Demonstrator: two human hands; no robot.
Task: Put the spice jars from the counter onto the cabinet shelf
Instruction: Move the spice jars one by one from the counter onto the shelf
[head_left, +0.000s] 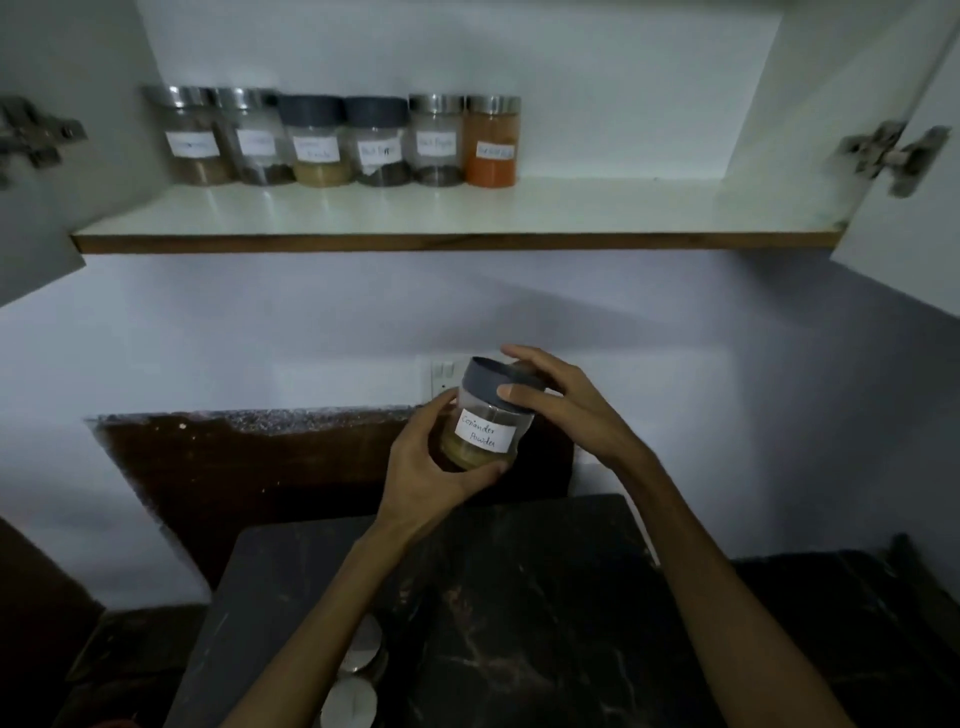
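Note:
A clear jar labelled coriander powder (485, 427), with a grey lid and yellow-brown powder at its bottom, is held tilted in the air above the dark counter (519, 597). My left hand (434, 470) cups its base. My right hand (550, 397) wraps the grey lid from the right. Above, the white cabinet shelf (571, 210) carries a row of several labelled spice jars (337, 140) at its left part, ending in an orange-filled jar (491, 141). Two steel-lidded jars (358, 670) stand on the counter under my left forearm, partly hidden.
Both cabinet doors hang open, with hinges at the left (36, 135) and right (893, 153). The right half of the shelf is bare. A wall switch plate (441, 376) sits behind the held jar. A dark backsplash panel (249, 467) lines the wall.

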